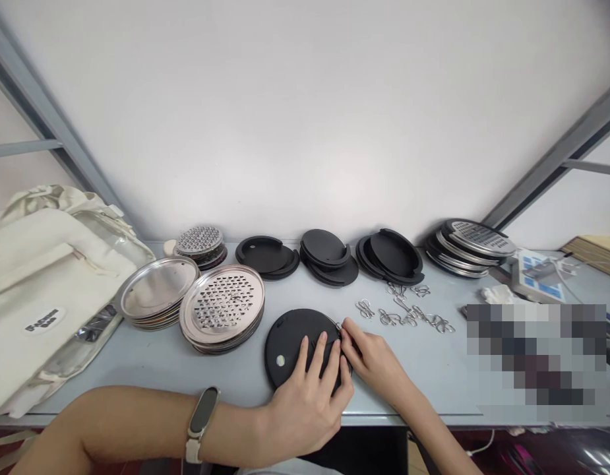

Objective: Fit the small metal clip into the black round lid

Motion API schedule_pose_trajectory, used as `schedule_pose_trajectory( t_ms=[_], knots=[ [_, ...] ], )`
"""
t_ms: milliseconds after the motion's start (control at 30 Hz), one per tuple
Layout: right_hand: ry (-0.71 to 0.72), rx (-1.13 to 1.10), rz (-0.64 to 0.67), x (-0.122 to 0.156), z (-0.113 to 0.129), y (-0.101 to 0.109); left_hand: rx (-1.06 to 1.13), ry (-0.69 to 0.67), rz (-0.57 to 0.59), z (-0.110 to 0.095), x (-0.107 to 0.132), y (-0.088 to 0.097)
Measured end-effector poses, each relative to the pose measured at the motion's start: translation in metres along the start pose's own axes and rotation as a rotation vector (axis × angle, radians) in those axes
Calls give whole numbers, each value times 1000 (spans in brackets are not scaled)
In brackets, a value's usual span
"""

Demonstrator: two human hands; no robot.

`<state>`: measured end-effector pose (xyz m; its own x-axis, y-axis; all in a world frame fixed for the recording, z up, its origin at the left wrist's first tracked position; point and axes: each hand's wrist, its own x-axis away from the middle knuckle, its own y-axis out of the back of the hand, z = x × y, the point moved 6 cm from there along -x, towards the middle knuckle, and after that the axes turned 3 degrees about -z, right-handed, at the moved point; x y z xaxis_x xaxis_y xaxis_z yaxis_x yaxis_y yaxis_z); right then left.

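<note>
A round black plastic disc (297, 330) lies near the table's front edge, with a small pale round spot on its left side. My left hand (317, 389), a band watch on its wrist, rests on the disc with fingers spread and stretched out. At the disc's right edge my right hand (361, 349) is closed in a pinch on a thin metal wire clip (338, 325), mostly hidden by the fingers. Several bent wire clips (408, 313) lie loose beyond my right hand.
Stacked metal grater discs (223, 307) and plain metal discs (159, 287) stand left, a smaller grater stack (200, 241) behind. Black round trays (327, 254) line the wall. More discs (475, 241) are stacked right, beside a power strip (537, 276). A cream bag (52, 277) lies far left.
</note>
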<state>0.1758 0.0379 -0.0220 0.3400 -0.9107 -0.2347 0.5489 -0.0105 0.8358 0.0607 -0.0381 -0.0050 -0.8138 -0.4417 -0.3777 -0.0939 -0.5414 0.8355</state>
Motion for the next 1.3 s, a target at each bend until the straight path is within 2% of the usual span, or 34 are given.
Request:
schedule_pose_trajectory(
  t_ms=[1300],
  knots=[
    [6, 4, 2, 1, -1, 0, -2, -9, -3, 0, 1, 0]
  ],
)
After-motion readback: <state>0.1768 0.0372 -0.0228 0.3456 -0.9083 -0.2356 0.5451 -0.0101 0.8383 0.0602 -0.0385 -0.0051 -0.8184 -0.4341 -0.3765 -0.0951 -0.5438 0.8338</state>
